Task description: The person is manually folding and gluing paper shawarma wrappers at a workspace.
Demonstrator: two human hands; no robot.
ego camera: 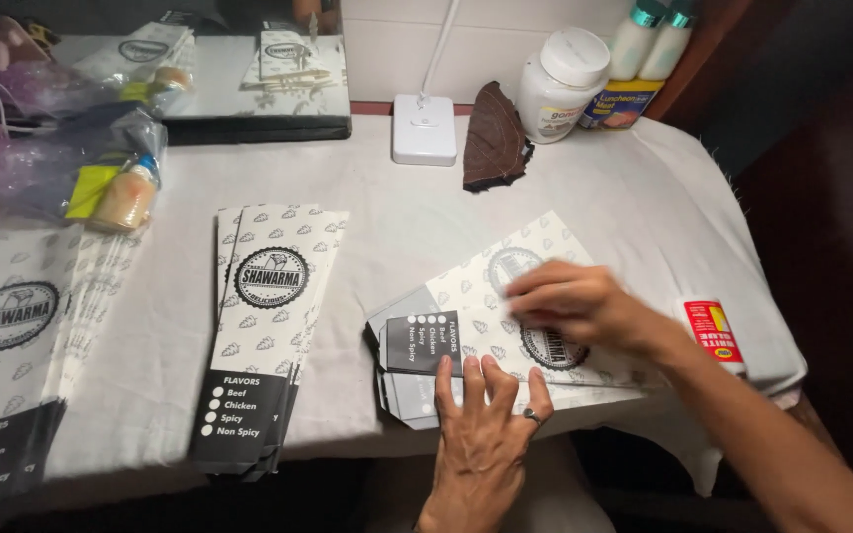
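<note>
A flat printed paper sleeve (486,286), white with a leaf pattern, a round emblem and a black end band, lies at an angle on a small pile near the table's front edge. My left hand (481,424), a ring on one finger, presses flat on the lower edge of that pile, fingers spread. My right hand (570,301) rests on top of the sleeve over its round emblem, fingers bent and blurred. Neither hand lifts anything off the table.
A neat pile of the same sleeves (264,331) lies left of centre, another pile (12,345) at the far left. At the back stand a white lamp base (424,128), a dark cloth (494,138), a white jar (560,84), bottles and plastic bags. A glue tube (713,336) lies right.
</note>
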